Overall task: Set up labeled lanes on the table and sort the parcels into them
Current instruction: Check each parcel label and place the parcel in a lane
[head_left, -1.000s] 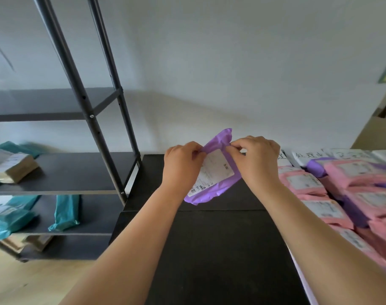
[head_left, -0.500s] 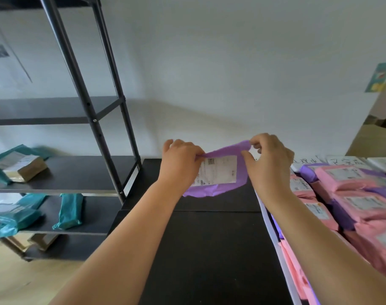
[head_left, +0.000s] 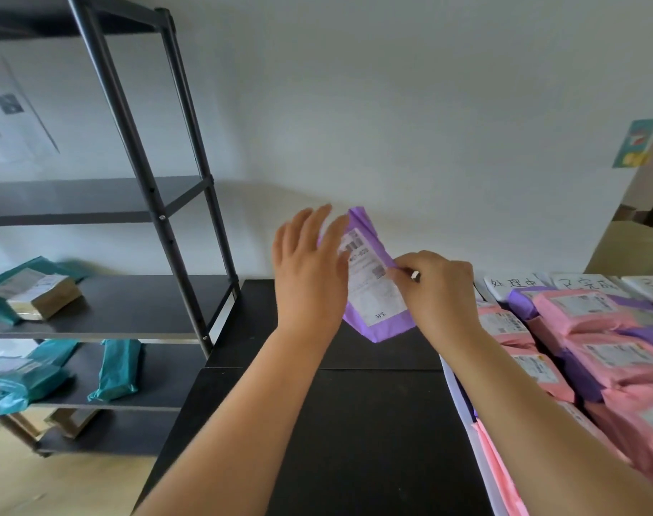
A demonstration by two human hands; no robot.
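Containers: the rack (head_left: 133, 150) at left carries a brown box (head_left: 41, 297) on teal parcels on its middle shelf. More teal parcels (head_left: 116, 370) lie on the shelf below. At right, pink parcels (head_left: 585, 310) mixed with purple ones are stacked in rows. Handwritten cards (head_left: 513, 283) stand at the far end of these rows.

Edges and room: the black table (head_left: 354, 422) lies between the rack and the stacks. Its right edge meets the stacks and its far edge meets the wall.

Task item: the parcel (head_left: 388, 325) is purple and is held in the air above the far part of the table. It stands on end, label toward the camera.

Grip: the right hand (head_left: 440, 288) pinches the parcel's right edge. The left hand (head_left: 310, 277) is released, fingers straight, at the parcel's left edge; contact cannot be confirmed.

Change: half a second ago both hands pinched the parcel and it lay lengthwise. The left hand has since let go and the parcel has turned upright.
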